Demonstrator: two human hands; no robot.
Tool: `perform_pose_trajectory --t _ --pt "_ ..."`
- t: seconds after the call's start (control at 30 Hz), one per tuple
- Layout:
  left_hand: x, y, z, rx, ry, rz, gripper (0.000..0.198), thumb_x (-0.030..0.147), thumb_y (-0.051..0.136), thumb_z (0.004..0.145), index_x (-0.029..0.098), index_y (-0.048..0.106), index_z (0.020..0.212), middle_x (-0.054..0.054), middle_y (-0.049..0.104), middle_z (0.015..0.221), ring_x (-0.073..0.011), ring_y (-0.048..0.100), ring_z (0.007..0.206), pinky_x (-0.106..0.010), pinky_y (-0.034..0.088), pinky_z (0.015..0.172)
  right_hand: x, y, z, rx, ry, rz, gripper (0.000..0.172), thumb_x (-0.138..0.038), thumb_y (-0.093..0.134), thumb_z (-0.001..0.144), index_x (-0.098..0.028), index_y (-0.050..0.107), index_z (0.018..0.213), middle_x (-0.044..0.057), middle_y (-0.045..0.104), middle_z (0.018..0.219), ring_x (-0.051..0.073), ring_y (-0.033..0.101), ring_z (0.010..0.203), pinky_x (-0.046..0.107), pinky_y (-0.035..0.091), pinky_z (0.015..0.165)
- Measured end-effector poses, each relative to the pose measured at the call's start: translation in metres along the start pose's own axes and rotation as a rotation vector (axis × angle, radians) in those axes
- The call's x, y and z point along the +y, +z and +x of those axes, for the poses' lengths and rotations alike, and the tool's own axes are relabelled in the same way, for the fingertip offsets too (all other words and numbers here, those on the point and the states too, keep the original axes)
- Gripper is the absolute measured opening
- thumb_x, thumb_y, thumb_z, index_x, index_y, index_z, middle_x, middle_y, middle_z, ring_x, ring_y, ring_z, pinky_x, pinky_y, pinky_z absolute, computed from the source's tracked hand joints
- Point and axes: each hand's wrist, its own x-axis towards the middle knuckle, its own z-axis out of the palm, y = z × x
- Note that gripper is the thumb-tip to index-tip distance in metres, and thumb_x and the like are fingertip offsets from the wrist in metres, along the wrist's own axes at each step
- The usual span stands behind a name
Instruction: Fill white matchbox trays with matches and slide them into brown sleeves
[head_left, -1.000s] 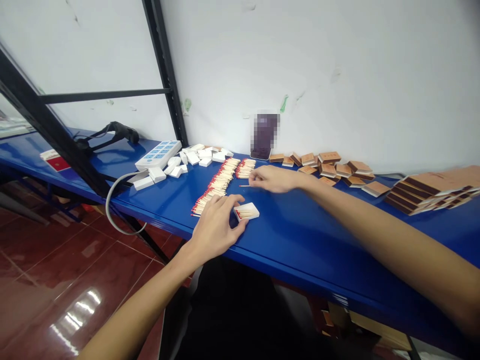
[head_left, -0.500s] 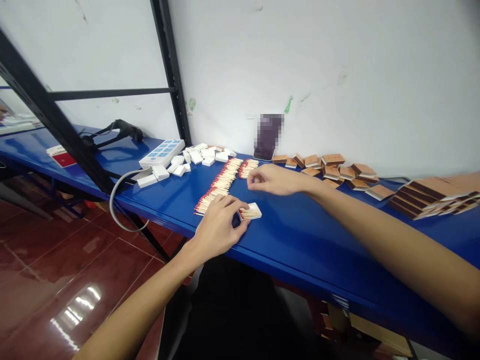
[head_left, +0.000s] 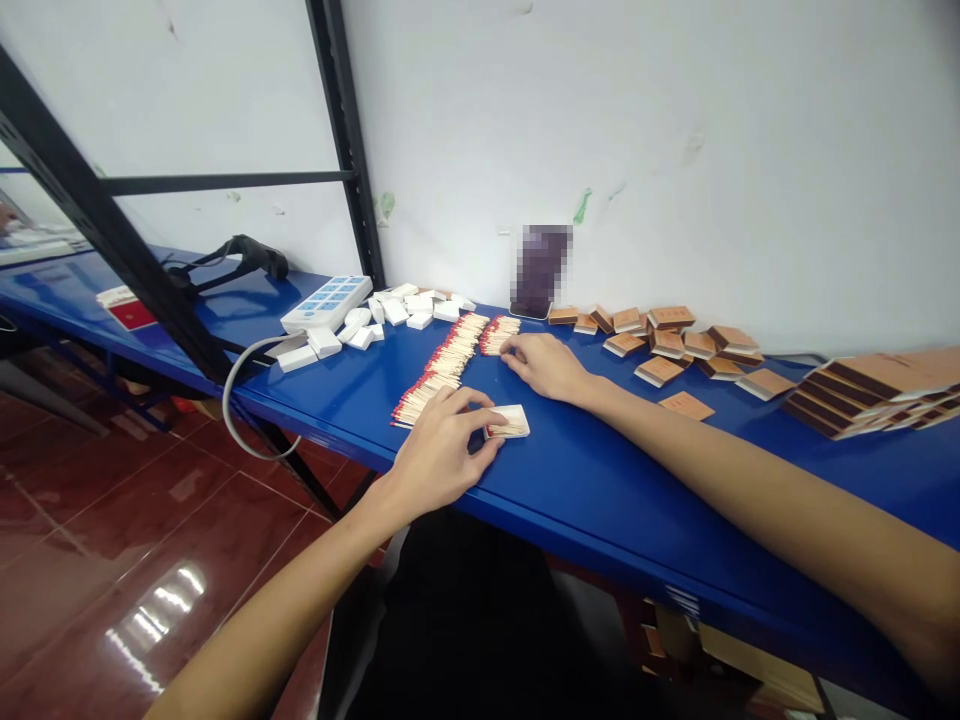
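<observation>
My left hand (head_left: 444,446) grips the left end of a white matchbox tray (head_left: 516,416) between thumb and fingers, on the blue table near its front edge. Some red-tipped matches (head_left: 504,430) lie inside that tray. Farther back, my right hand (head_left: 546,364) rests low over the table, its fingers curled at the near right edge of a small pile of matches (head_left: 496,334). Whether a match is between those fingertips is hidden. A long row of matches (head_left: 444,362) stretches from the left hand toward the wall.
White trays (head_left: 390,308) lie heaped at the back left beside a white power strip (head_left: 328,304). A phone (head_left: 538,275) leans on the wall. Brown matchbox sleeves (head_left: 667,342) are scattered at the back right, near stacked larger brown packs (head_left: 862,395). A black metal post (head_left: 341,140) stands left.
My right hand has come down toward the table beside the small pile of matches. My left hand stays on the tray. The view has shifted slightly.
</observation>
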Motion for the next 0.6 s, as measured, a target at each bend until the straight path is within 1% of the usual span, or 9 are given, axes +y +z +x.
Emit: perform_pose_trajectory --t 0.13,0.27,0.4,0.5,0.6 --pt "0.0 0.0 0.0 0.012 0.007 -0.009 0.017 0.02 0.064 0.089 0.02 0.071 0.105 -0.006 0.066 0.109 -0.0226 0.058 0.1 -0.04 0.049 0.091 0.002 0.001 0.001 -0.01 0.015 0.008 0.017 -0.027 0.049 0.095 -0.02 0.065 0.097 0.008 0.072 0.095 0.022 0.062 0.084 0.03 0.034 0.064" --pt "0.0 0.001 0.0 0.015 0.011 -0.021 0.016 0.02 0.064 0.089 0.021 0.07 0.104 -0.006 0.066 0.108 -0.0228 0.059 0.1 -0.041 0.049 0.091 0.005 0.001 0.002 -0.036 0.003 0.019 0.017 -0.027 0.05 0.095 -0.02 0.064 0.1 0.008 0.071 0.094 0.021 0.061 0.083 0.03 0.036 0.066" --pt "0.0 0.0 0.0 0.009 0.007 -0.019 0.016 0.02 0.064 0.089 0.02 0.069 0.104 -0.006 0.066 0.109 -0.0227 0.058 0.1 -0.04 0.048 0.091 0.006 0.0 0.004 -0.077 0.01 0.039 0.015 -0.023 0.048 0.095 -0.019 0.062 0.096 0.008 0.07 0.092 0.02 0.06 0.08 0.029 0.037 0.067" --pt "0.001 -0.001 0.0 0.005 -0.008 -0.005 0.017 0.021 0.064 0.089 0.021 0.068 0.106 -0.005 0.066 0.109 -0.023 0.058 0.1 -0.039 0.047 0.092 0.006 -0.005 0.006 -0.156 -0.023 0.051 0.015 -0.022 0.046 0.095 -0.018 0.06 0.093 0.008 0.069 0.091 0.019 0.06 0.079 0.028 0.038 0.069" --pt "0.002 0.0 0.0 0.033 -0.066 0.017 0.029 0.021 0.065 0.087 0.022 0.061 0.115 -0.004 0.067 0.108 -0.0247 0.056 0.103 -0.041 0.046 0.094 0.005 -0.019 0.007 -0.267 -0.091 0.092 0.017 -0.025 0.046 0.095 -0.016 0.059 0.09 0.009 0.068 0.09 0.019 0.058 0.08 0.028 0.038 0.071"
